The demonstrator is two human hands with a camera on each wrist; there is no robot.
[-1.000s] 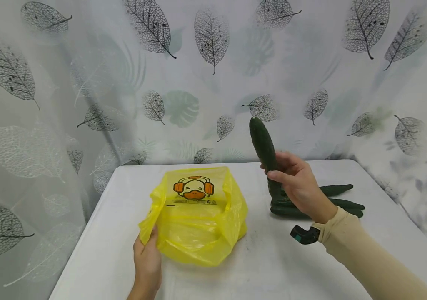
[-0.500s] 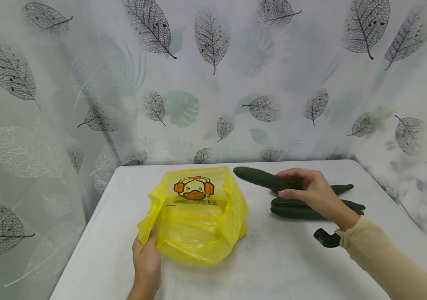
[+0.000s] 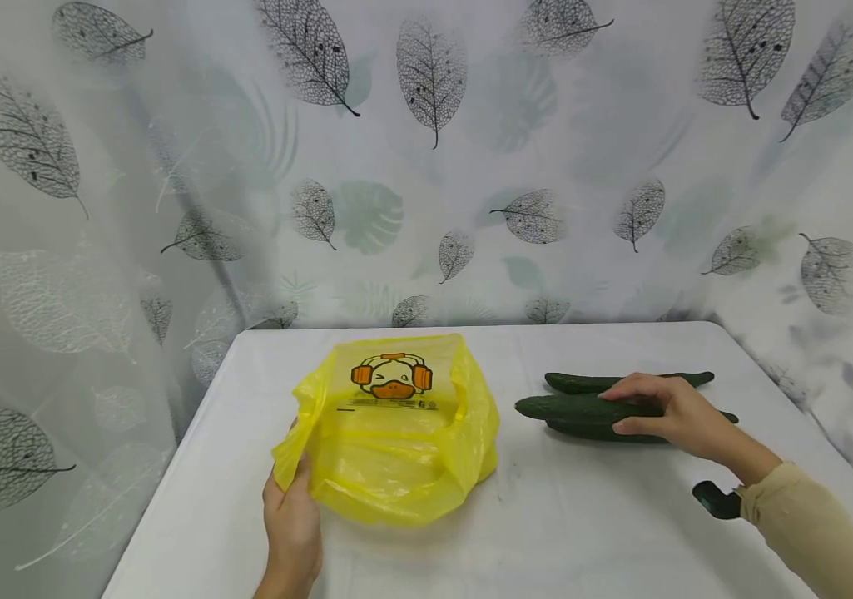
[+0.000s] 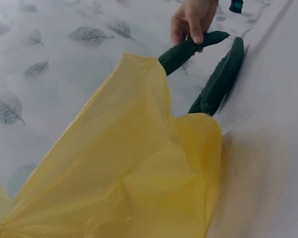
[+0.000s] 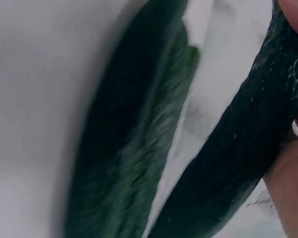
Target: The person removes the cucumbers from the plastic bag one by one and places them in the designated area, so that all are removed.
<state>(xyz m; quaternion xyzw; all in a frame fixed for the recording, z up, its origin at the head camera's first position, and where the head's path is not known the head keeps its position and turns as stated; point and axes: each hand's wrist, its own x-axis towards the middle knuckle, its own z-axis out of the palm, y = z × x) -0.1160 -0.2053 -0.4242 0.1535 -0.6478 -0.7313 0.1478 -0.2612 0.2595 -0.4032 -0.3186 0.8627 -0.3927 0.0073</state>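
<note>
My left hand (image 3: 293, 524) grips the left edge of a yellow plastic bag (image 3: 389, 449) printed with a duck in headphones. Its mouth gapes toward me, and the bag fills much of the left wrist view. On the right, my right hand (image 3: 676, 416) holds a dark green cucumber (image 3: 568, 407) between thumb and fingers, roughly level. In the head view this cucumber overlaps others (image 3: 598, 433) lying side by side, partly hidden by it and the hand. Behind them lies another cucumber (image 3: 576, 383). The right wrist view shows the held cucumber (image 5: 228, 148) beside two more (image 5: 124, 139).
A white-covered table (image 3: 546, 532) carries the bag and cucumbers. Behind it hangs a pale curtain (image 3: 471, 183) with leaf prints. A small black device (image 3: 716, 501) sits at my right wrist, by the beige sleeve (image 3: 808, 516).
The cucumber in my right hand has gone from upright to nearly level, and has moved down and right over the other cucumbers. My left hand stays on the bag, almost unmoved.
</note>
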